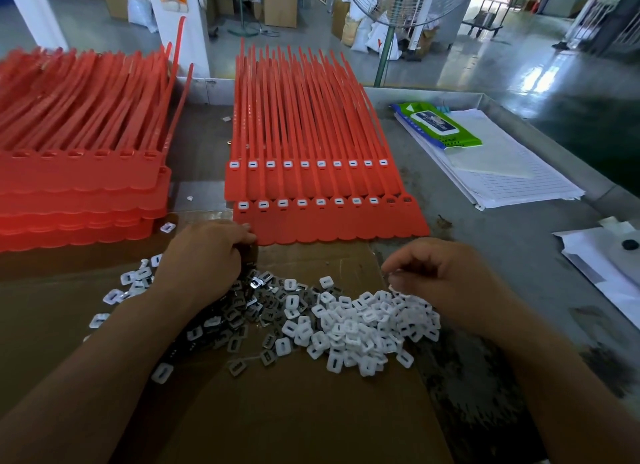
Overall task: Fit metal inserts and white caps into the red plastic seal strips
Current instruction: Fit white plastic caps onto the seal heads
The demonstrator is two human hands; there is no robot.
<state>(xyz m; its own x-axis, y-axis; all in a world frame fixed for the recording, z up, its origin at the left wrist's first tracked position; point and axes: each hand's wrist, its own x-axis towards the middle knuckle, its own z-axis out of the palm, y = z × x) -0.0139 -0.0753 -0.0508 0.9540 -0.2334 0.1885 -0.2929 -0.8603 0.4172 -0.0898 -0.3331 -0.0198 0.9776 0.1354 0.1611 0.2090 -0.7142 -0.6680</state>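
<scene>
A stack of red strips (79,186) lies at the left. The left hand (201,256) is knuckles-up, its fingers curled down into the heap of metal inserts (242,311) on the cardboard (294,411). What they hold is hidden. Just beyond lies the capped sheet of strips (329,221), with its two right-end heads uncapped. The right hand (446,276) hovers with curled fingers over the white caps (363,325). I cannot tell whether it holds one.

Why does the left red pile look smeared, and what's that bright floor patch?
Head view: the left stack of red strips is blurred, probably lens-edge softness or motion, while the white caps at centre look sharper. Head view, upper right: daylight glare on the glossy floor; the wide lens also leans the white pillar.
</scene>
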